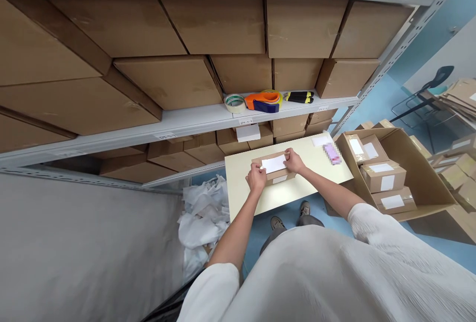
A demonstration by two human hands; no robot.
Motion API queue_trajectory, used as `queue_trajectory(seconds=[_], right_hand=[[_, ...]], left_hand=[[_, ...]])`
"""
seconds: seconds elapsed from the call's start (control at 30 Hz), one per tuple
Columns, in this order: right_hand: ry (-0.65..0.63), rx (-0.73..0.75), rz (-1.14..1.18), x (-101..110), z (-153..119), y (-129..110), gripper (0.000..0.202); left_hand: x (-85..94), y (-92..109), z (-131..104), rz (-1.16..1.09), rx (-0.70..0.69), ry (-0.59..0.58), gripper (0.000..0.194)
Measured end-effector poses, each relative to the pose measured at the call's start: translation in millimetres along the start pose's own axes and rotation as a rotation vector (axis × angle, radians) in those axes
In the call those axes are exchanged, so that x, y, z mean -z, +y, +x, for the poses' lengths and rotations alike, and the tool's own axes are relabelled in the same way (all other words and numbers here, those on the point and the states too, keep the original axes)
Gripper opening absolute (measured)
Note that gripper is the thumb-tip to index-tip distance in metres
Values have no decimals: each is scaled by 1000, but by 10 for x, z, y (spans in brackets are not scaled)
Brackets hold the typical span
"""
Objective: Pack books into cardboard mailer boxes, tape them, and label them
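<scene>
1. White rectangular paper label (274, 164) lies over the top of a small brown cardboard box (290, 176), observed on a pale-yellow rectangular table (240, 188).
2. Left hand (257, 177): thumb and fingertips pinching the label's left end. Right hand (294, 160): fingertips pinching its right end.
3. Right of the hands, same table: a pink object (332, 154), pixelated, identity not determinable.
4. Beside the table, right: a large open brown carton (420, 156) containing small brown boxes (383, 171) bearing white labels.
5. Beyond the table, on a light-grey metal shelf (197, 115): a whitish tape roll (235, 104), an orange-and-blue tape dispenser (262, 101) and a black-and-yellow-handled tool (299, 96), before stacked brown cartons (226, 20).
6. Farthest right: a black chair (439, 77).
</scene>
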State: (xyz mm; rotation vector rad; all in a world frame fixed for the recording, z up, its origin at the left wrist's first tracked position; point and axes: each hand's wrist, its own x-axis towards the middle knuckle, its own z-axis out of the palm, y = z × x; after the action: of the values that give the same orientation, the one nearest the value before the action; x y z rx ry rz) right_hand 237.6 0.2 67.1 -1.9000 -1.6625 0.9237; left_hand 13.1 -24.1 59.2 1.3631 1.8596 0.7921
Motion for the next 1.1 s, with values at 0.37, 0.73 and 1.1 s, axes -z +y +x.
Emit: queue_trajectory(seconds=[0.37,0.73,1.1], right_hand=[[22,76,-170,-115,-109,-3,55],[-156,446,-518,-228,-332,-92,58],[-184,253,-604,-273,-429,-2,85]], left_hand=[[17,70,-58,324,-64,-100,9],[0,-111,-88,493,-595,-231,54],[-8,-144,-147,630,-418,-285,78]])
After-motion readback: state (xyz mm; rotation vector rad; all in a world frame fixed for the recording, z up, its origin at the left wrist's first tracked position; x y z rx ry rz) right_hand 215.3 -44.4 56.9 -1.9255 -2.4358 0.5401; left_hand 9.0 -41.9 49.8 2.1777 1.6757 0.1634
